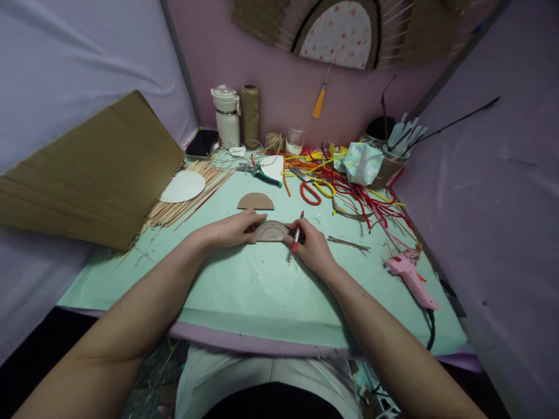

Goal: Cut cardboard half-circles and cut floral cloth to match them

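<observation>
A half-round protractor [271, 234] lies near the middle of the table, its flat edge toward the person, brownish in this light; I can't tell from here whether anything sits beneath it. The left hand [238, 229] has thumb and fingers closed on its left end. The right hand [313, 244] pinches its right end, and those same curled fingers grip a red pen [296, 237], slanted beside it. Just beyond, a cardboard half-disc [255, 202] lies flat, apart from the protractor. To the right of the right hand there are a few thin twigs [349, 243], and farther over a pink glue gun [413, 279] with its cord trailing off the edge. Past the half-disc it gets crowded: green-handled pliers [267, 177], orange-handled scissors [310, 194], and a tangle of red and yellow strips [349, 189]. On the left, a big cardboard sheet [100, 169] leans up at a tilt over thin sticks [186, 201] and a white paper piece [184, 186]. A white bottle [227, 122] stands at the back. Pale green paper [253, 291] covers the tabletop; pinkish-purple cloth [209, 64] walls it in, a yellow tassel [319, 103] hanging there.
</observation>
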`<move>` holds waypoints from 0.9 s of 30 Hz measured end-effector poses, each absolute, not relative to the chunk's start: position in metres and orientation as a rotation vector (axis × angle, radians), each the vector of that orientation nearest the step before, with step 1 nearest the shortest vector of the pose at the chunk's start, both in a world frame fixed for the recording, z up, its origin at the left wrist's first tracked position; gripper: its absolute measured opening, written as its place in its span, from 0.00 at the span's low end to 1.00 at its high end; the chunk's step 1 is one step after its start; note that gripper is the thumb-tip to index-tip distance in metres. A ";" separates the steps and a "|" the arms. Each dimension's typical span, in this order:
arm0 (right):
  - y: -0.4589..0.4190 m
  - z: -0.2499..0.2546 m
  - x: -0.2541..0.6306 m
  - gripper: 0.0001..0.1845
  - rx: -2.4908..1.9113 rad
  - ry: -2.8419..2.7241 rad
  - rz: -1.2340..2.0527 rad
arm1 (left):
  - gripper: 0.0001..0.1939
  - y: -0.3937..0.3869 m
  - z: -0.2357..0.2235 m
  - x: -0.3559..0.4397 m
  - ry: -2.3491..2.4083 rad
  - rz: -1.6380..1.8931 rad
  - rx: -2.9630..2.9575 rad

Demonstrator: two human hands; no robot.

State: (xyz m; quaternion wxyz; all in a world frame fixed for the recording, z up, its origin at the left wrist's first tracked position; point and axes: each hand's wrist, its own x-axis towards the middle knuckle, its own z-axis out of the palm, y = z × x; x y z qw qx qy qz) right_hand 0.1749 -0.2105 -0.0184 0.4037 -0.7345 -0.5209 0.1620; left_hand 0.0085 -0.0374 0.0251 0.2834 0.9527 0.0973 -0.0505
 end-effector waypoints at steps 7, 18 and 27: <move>-0.210 -0.020 0.176 0.10 -1.860 -1.333 0.397 | 0.29 -0.028 0.012 0.007 0.176 -0.155 2.568; -0.210 -0.020 0.176 0.09 -1.859 -1.331 0.396 | 0.22 -0.036 0.016 0.008 0.178 -0.055 2.615; -0.220 -0.015 0.192 0.08 -1.585 -1.061 0.556 | 0.21 -0.035 0.010 0.011 0.099 -0.024 2.727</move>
